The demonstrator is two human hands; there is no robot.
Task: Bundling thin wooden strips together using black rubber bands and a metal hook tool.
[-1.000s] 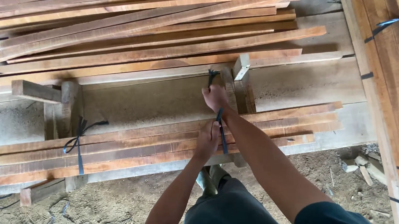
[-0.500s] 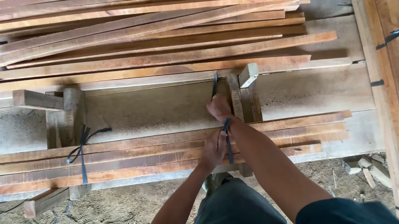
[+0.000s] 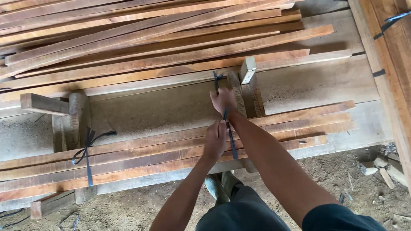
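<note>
Head view: my right hand [image 3: 222, 100] and left hand [image 3: 215, 140] both grip the black strap [image 3: 232, 145] around the slat bundle [image 3: 169, 152]. I'd pull evenly, keeping it flat.

A timber yard or sawmill workshop: long rough-sawn reddish-brown wooden slats [image 3: 152, 42] lie heaped on a plank surface [image 3: 309, 81], strapped plank bundles [image 3: 404, 68] alongside, above a sawdust-strewn dirt floor [image 3: 121, 218].

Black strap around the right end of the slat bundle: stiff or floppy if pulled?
Probably floppy: the black strap bends over the slat bundle, and the tied strap at the other end droops in loose loops. Likely light and thin. Both hands, left hand and right hand, pinch it, suggesting it holds tension.
</note>
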